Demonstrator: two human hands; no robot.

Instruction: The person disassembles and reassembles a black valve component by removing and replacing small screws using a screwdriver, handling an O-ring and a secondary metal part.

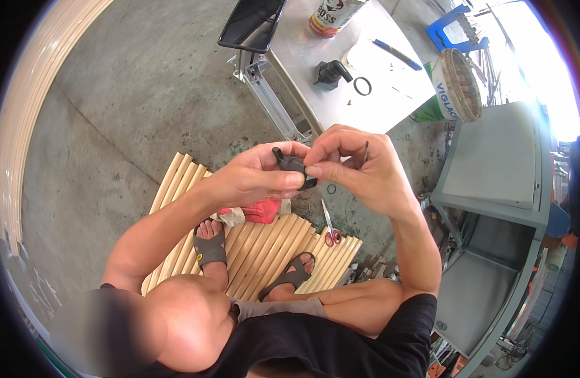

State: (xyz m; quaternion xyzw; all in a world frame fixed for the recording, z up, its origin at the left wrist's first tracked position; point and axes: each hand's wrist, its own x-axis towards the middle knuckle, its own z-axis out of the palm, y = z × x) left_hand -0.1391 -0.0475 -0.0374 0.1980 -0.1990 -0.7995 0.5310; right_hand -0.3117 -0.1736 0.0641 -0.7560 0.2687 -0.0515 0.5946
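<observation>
Between the thumb and fingers of my left hand (262,170) is a small black plastic fitting (292,165) with a short stub sticking up. My right hand (359,165) is closed in a pinch, with its thumb and forefinger at the right edge of this fitting. A thin dark piece (366,152) shows between my right fingers; its kind is not clear. My fingers cover much of the fitting. Beyond my hands, a similar black elbow fitting (331,74) and a black rubber ring (362,86) lie on the metal table (347,116).
A phone (252,24), a can (334,16) and a blue pen (397,54) are on the table. Scissors (330,227) and red-and-white gloves (260,211) lie below my hands, by cream slats (255,252) under my feet. A bucket (451,85) and grey metal cabinet (492,157) stand right.
</observation>
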